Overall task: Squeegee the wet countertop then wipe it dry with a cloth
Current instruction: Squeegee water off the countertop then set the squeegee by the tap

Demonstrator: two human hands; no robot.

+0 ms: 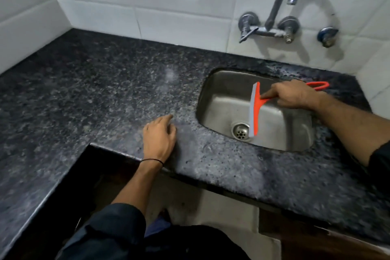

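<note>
An orange squeegee point(255, 110) with a grey blade hangs over the steel sink point(219, 82), blade end pointing down toward the drain point(240, 130). My right hand point(292, 95) grips its orange handle, whose loop end sticks out past the hand over the far right counter. My left hand point(160, 138) rests on the dark speckled granite countertop point(101, 95) left of the sink, near the front edge, fingers loosely bent and holding nothing. Wet droplets show on the counter around the sink's right and back rim. No cloth is in view.
A wall-mounted tap point(280, 2) with two valves juts out above the sink from the white tiled wall point(168, 6). The counter wraps in an L along the left wall. Below the front edge lie the floor and my dark clothing.
</note>
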